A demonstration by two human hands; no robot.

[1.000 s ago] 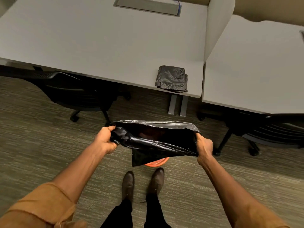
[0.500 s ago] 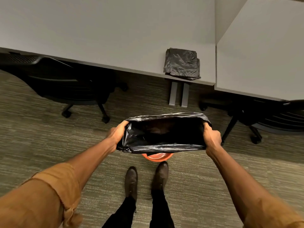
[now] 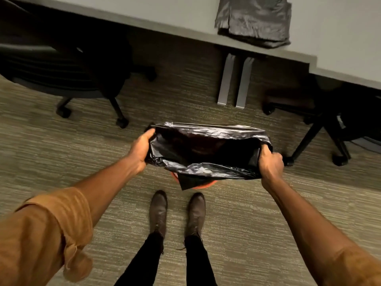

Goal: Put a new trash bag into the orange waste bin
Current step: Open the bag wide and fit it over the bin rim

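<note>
Black trash bag (image 3: 206,153) stretched open between both hands.

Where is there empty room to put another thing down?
Desk top is bare left of the folded bags. Carpet is bare right of the shoes. Crowded: chair wheels and the bag over the orange bin.

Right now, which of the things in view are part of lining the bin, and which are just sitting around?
In use:
black trash bag, mouth held open
left hand and right hand, gripping its sides
orange waste bin, mostly hidden below the bag

Lying about:
folded bags on the desk
two office chairs
</note>
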